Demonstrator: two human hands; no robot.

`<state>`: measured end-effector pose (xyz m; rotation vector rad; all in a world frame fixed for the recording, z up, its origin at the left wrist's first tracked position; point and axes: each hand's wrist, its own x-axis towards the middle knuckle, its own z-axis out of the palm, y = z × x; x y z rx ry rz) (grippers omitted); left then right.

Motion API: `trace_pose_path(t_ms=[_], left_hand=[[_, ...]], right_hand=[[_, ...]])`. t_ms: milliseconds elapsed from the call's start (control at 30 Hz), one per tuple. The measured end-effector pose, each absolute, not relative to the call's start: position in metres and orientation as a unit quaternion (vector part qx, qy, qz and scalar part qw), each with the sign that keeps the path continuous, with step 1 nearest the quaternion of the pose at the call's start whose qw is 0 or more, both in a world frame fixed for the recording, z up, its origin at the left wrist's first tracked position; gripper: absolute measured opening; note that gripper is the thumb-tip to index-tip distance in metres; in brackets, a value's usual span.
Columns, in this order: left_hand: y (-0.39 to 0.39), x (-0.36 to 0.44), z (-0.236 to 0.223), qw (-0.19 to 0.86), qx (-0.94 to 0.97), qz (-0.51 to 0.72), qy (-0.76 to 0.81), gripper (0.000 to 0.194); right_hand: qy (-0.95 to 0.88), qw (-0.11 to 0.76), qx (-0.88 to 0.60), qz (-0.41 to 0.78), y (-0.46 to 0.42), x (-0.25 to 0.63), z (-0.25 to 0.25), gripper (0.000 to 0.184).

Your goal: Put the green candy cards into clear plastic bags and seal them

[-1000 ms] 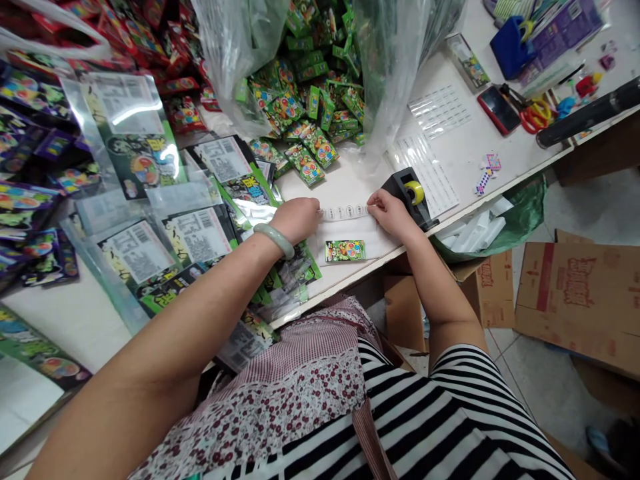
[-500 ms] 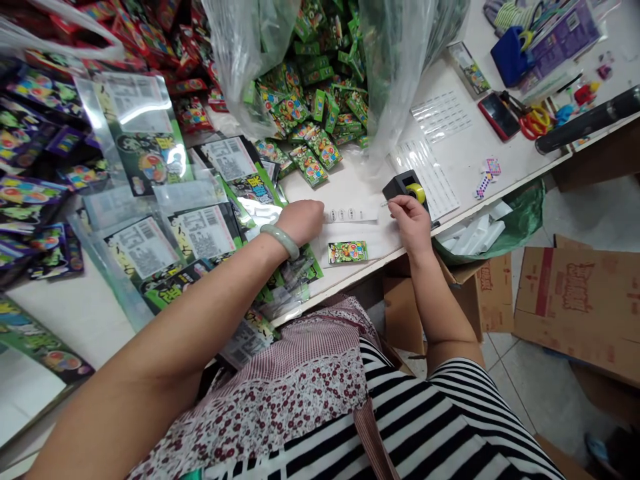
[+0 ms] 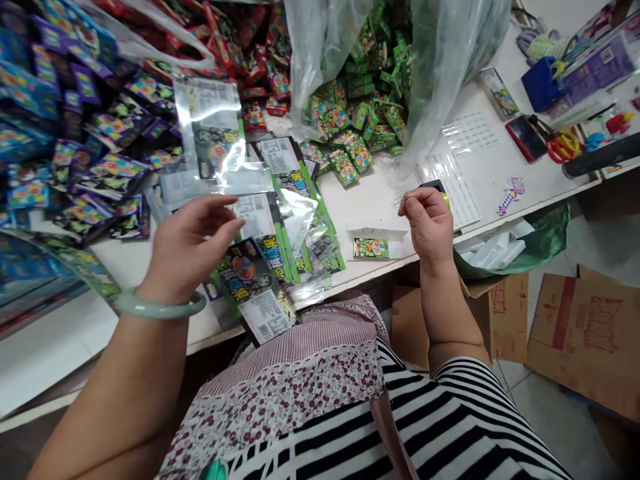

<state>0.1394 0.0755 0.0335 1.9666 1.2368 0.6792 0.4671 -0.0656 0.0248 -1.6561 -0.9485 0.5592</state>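
Observation:
My left hand (image 3: 193,243) hovers over the flat printed packages at the left, thumb and fingers apart with nothing between them. A jade-green bangle (image 3: 160,305) circles that wrist. Beneath and beside it lie black-and-green printed bags (image 3: 260,287). My right hand (image 3: 431,223) is closed in a pinch near the table edge. A small sticker (image 3: 397,202) with a round print shows at its fingertips. Just behind this hand, partly hidden, stands a black tape dispenser (image 3: 434,185). Between the hands, a small green candy box (image 3: 371,248) lies on white paper (image 3: 400,249).
Heaps of purple boxes (image 3: 113,175), red boxes (image 3: 255,60) and green boxes (image 3: 345,167) cover the back and left. Clear plastic bags (image 3: 440,80) stand among them. At the right are sticker sheets (image 3: 453,183), a phone (image 3: 526,139) and scissors (image 3: 564,148). Cardboard boxes (image 3: 580,333) stand below.
My left hand has left the paper strip and swung left over the printed bags, opening. My right hand stays pinched near the tape dispenser. The view has turned left.

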Motion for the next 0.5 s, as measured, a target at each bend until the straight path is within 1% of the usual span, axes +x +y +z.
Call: trace_pose_path(t_ms=[67,133,233,300,333,400,433,500], left_hand=[[0.066,0.102,0.022,0.319,0.728,0.294,0.531,0.026],[0.053,0.074,0.007,0.31,0.72,0.291,0.549,0.024],[0.034,0.051,-0.015,0.303,0.754,0.274,0.515,0.03],[0.029,0.05,-0.025,0.293,0.773,0.253,0.503,0.037],[0.03,0.052,-0.028,0.283,0.779,0.25,0.5,0.04],[0.036,0.062,-0.03,0.267,0.79,0.25,0.492,0.042],[0.04,0.067,-0.03,0.265,0.795,0.248,0.486,0.041],[0.048,0.076,-0.029,0.276,0.805,0.238,0.468,0.032]], right_hand=[[-0.424,0.537,-0.677,0.273,-0.06,0.448,0.036,0.031],[-0.46,0.515,-0.636,0.344,-0.054,0.423,0.043,0.028],[-0.524,0.435,-0.555,0.478,-0.043,0.377,0.041,0.022],[-0.553,0.376,-0.515,0.536,-0.032,0.348,0.03,0.017],[-0.56,0.358,-0.505,0.551,-0.026,0.335,0.024,0.016],[-0.56,0.348,-0.501,0.56,-0.011,0.317,0.011,0.016],[-0.558,0.351,-0.503,0.56,-0.004,0.311,0.007,0.017],[-0.552,0.361,-0.507,0.555,0.008,0.306,0.003,0.019]])
